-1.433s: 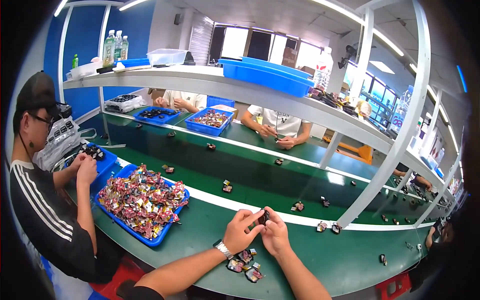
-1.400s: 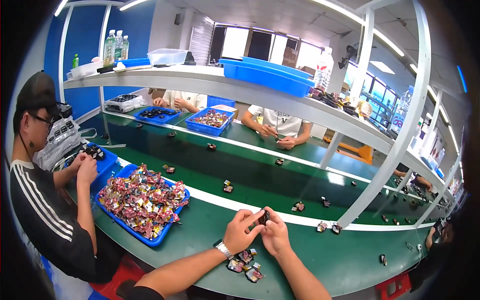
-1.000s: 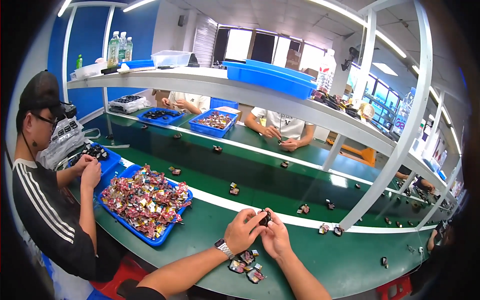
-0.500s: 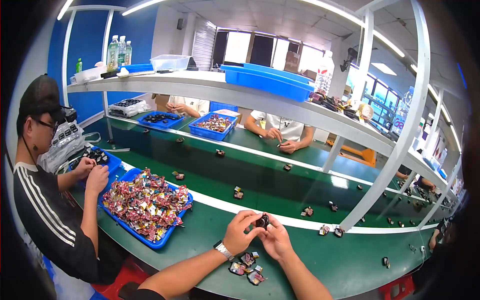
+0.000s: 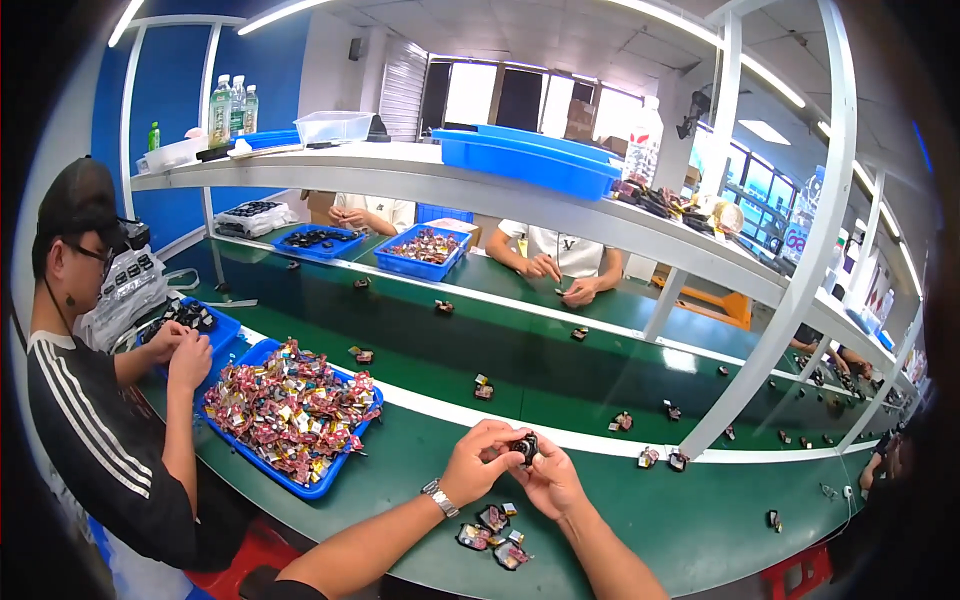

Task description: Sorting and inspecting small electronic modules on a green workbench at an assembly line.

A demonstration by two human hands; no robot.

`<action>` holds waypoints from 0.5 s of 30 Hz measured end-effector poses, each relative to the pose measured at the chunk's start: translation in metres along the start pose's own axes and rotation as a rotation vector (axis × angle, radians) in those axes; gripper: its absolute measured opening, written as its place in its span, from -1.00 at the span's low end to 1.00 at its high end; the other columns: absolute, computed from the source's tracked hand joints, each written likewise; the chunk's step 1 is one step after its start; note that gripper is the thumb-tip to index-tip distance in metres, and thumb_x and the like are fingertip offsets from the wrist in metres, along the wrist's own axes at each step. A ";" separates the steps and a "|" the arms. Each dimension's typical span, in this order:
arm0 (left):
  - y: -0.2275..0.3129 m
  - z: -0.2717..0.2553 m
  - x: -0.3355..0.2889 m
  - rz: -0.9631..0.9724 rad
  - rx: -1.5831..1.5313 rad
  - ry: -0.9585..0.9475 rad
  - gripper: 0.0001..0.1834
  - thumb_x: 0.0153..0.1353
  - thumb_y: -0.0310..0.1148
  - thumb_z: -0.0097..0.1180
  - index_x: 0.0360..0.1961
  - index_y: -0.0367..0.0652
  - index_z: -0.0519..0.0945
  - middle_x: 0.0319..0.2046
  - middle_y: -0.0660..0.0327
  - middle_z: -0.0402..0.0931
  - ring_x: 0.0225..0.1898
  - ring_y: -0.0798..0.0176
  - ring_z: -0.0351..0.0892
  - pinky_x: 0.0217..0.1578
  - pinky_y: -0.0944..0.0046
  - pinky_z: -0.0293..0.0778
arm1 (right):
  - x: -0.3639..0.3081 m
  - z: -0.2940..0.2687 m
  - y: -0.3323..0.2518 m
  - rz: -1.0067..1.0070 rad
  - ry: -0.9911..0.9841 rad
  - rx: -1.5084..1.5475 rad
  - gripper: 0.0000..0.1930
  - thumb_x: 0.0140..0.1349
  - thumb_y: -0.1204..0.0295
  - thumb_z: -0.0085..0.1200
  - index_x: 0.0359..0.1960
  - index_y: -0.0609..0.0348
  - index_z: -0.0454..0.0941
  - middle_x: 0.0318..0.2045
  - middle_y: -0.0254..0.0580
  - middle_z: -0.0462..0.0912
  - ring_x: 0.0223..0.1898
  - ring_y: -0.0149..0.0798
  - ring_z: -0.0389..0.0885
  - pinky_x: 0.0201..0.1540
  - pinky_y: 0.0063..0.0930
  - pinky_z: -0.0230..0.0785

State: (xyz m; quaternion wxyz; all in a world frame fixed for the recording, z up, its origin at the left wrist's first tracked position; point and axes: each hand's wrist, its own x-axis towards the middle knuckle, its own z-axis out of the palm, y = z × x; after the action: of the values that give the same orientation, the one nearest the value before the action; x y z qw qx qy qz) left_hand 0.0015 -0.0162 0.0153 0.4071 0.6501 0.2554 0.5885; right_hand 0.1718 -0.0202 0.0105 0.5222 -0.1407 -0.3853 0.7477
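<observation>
A small round black part (image 5: pixel 523 448) is pinched between my two hands above the green bench. My left hand (image 5: pixel 482 462), with a metal watch at its wrist, grips it from the left with thumb and forefinger. From the right, the fingers of my right hand (image 5: pixel 550 482) are closed on the same part, hiding much of it. Just below my hands lies a small group of assemblies (image 5: pixel 492 534), with reddish boards and silver and yellow pieces in dark housings.
A blue tray (image 5: pixel 310 490) heaped with small board pieces stands to my left, beside a seated co-worker (image 5: pixel 90 400). Ahead, a dark green conveyor belt (image 5: pixel 540 375) carries scattered assemblies. A white shelf post (image 5: pixel 770 340) rises at the right. Two people sit across the belt.
Assemblies on the belt have shifted slightly to the right. My hands stay in nearly the same place, still holding the round black part.
</observation>
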 end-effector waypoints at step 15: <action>0.010 0.016 -0.008 0.253 0.442 0.143 -0.61 0.06 -0.55 0.28 -0.02 -0.21 0.61 -0.05 0.14 0.50 -0.25 0.30 0.56 -0.29 0.38 0.53 | -0.002 -0.001 -0.007 -0.008 0.006 -0.022 -0.33 0.14 0.53 0.23 0.29 0.19 0.21 0.05 -0.12 0.54 0.07 -0.25 0.52 0.14 -0.30 0.41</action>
State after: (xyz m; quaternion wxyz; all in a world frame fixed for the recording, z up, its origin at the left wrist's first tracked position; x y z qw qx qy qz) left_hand 0.0144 -0.0314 0.0193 0.1592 0.7067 0.3224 0.6093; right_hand 0.1783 -0.0207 0.0147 0.5246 -0.1473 -0.3926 0.7409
